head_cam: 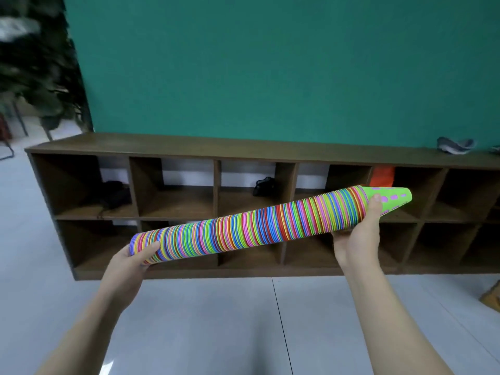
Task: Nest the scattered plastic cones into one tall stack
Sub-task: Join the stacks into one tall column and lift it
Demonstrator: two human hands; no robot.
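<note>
Cone stack tilted | left hand fingers clasp base | right hand fingers clasp tip end

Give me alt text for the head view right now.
Two bare hands, left hand and right hand, hold a long stack of colourful nested cones nearly level, in front of a brown cubby shelf against a green wall.

light: even, bright | edges: wide-angle bowing | upper left: blurred
</note>
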